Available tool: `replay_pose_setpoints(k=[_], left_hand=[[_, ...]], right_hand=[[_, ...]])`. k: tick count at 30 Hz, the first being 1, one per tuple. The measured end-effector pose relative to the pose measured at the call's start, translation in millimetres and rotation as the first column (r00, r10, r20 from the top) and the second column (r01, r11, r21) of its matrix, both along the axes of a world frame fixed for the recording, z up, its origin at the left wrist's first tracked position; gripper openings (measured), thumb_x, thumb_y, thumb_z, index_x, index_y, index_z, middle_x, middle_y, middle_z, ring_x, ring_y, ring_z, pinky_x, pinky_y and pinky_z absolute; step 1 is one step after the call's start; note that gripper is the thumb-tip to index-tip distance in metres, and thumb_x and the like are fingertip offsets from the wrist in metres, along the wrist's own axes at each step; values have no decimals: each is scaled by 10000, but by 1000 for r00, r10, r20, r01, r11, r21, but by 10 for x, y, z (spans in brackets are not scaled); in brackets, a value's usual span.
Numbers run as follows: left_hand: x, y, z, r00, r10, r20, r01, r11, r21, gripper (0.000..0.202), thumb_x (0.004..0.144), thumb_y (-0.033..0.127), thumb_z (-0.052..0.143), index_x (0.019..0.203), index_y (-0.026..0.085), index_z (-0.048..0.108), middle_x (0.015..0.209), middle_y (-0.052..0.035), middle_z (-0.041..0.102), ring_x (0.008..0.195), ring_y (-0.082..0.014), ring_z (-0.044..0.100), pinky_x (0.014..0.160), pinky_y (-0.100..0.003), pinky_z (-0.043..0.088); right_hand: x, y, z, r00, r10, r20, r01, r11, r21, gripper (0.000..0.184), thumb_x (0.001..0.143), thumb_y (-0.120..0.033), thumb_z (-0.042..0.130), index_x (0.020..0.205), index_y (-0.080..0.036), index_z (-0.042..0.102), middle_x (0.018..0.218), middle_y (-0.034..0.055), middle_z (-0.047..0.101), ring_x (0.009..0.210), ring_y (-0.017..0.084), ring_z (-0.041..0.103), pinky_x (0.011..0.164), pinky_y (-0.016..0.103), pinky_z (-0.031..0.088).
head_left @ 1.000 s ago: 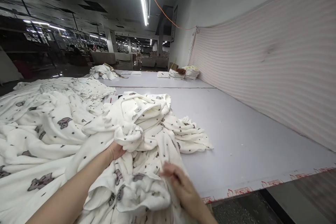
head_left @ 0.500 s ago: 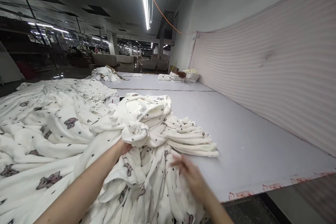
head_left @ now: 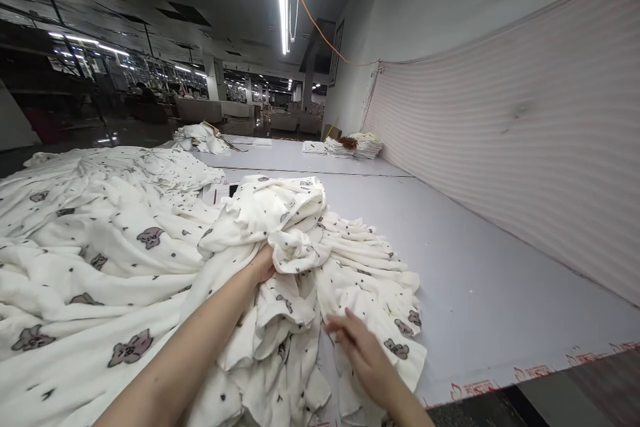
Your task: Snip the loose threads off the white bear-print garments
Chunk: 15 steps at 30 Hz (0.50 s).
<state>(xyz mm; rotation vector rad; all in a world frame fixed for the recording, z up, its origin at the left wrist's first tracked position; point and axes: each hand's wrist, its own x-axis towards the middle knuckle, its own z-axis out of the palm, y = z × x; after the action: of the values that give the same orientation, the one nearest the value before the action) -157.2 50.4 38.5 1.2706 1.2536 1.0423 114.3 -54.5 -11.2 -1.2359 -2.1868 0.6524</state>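
Note:
White plush garments printed with grey-pink bears and dark dots lie bunched in front of me. My left hand (head_left: 265,263) reaches into the folds of one garment (head_left: 295,250) and grips it; most of its fingers are covered by the cloth. A small printed label (head_left: 290,205) shows on the upper fold. My right hand (head_left: 359,345) is over the near part of the pile, beside a spread panel (head_left: 395,327), its fingers loosely extended and holding nothing. Whether its fingertips touch the cloth I cannot tell.
A large heap of the same cloth (head_left: 100,213) covers the left side. Folded stacks (head_left: 367,145) and a crumpled white bundle (head_left: 200,139) sit at the table's far end. A striped pink sheet (head_left: 500,127) hangs along the right of the table (head_left: 480,267).
My left hand has moved right and slightly up with the garment. The cloth near my right hand has spread to the right, and bare table shows between the folds.

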Motion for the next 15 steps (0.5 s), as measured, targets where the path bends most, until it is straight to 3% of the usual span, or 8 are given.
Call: replay_pose_setpoints(k=[2, 5, 7, 9, 10, 12, 13, 15], left_hand=[[-8, -66, 102, 997, -13, -82, 16, 999, 36, 339, 906, 376, 540, 1141, 135, 580, 1139, -46, 617, 980, -256, 619, 830, -421, 521], [-31, -326, 225, 971, 36, -235, -7, 992, 123, 407, 886, 383, 552, 1233, 170, 538, 1258, -107, 569, 1144, -276, 542, 989, -490, 408], [-16, -599, 201, 937, 106, -333, -42, 980, 194, 501, 856, 410, 564, 1299, 184, 507, 1399, -149, 449, 1309, -318, 374, 1099, -525, 235], [71, -902, 37, 883, 143, -447, -41, 972, 229, 612, 810, 443, 596, 1356, 199, 468, 1521, -158, 267, 1398, -383, 171, 1119, -573, 116], [152, -1044, -94, 773, 128, -621, 5, 978, 208, 684, 800, 485, 584, 1402, 213, 405, 1541, -173, 211, 1402, -429, 111, 1089, -637, 120], [385, -1277, -404, 589, -106, -801, 208, 978, 24, 804, 756, 430, 650, 1438, 143, 336, 1481, -274, 293, 1344, -473, 269, 1022, -626, 304], [525, -1364, -554, 525, -237, -818, 330, 942, -60, 764, 793, 394, 633, 1442, 135, 324, 1420, -291, 390, 1301, -446, 376, 979, -570, 398], [796, -1483, -777, 499, -268, -824, 454, 891, -15, 608, 890, 372, 532, 1436, 212, 316, 1368, -210, 490, 1214, -335, 519, 890, -461, 505]], right_hand=[[-34, -10, -182, 993, 93, 70, -95, 995, 21, 347, 918, -200, 445, 1209, -322, 590, 1192, -14, 666, 1213, 202, 528, 1122, 475, 259], [344, 383, -362, 989, -127, 77, 123, 991, 55, 332, 857, -157, 430, 1086, -176, 670, 1254, 117, 622, 1249, 293, 485, 1083, 561, 266], [725, 737, -337, 956, -288, 56, 284, 956, 72, 369, 859, -217, 422, 1144, -136, 641, 1331, 149, 551, 1360, 321, 312, 1091, 580, 227], [1028, 1004, -208, 912, -410, 33, 408, 912, 54, 366, 848, -294, 439, 1101, -153, 664, 1289, 149, 584, 1354, 350, 311, 1069, 603, 247], [1110, 1081, -122, 891, -453, 17, 452, 891, 37, 365, 847, -332, 438, 1073, -170, 674, 1255, 142, 609, 1324, 354, 363, 1052, 592, 289], [1097, 1114, 61, 861, -508, -27, 509, 861, 4, 391, 859, -402, 411, 1054, -190, 675, 1229, 135, 626, 1259, 345, 454, 1020, 549, 363], [1000, 1078, 152, 854, -517, -55, 517, 856, -10, 415, 874, -431, 388, 1080, -196, 661, 1250, 129, 613, 1250, 333, 467, 1016, 526, 379], [662, 931, 326, 867, -485, -117, 485, 874, -33, 458, 913, -467, 337, 1164, -200, 613, 1293, 116, 583, 1252, 301, 471, 1020, 474, 393]])
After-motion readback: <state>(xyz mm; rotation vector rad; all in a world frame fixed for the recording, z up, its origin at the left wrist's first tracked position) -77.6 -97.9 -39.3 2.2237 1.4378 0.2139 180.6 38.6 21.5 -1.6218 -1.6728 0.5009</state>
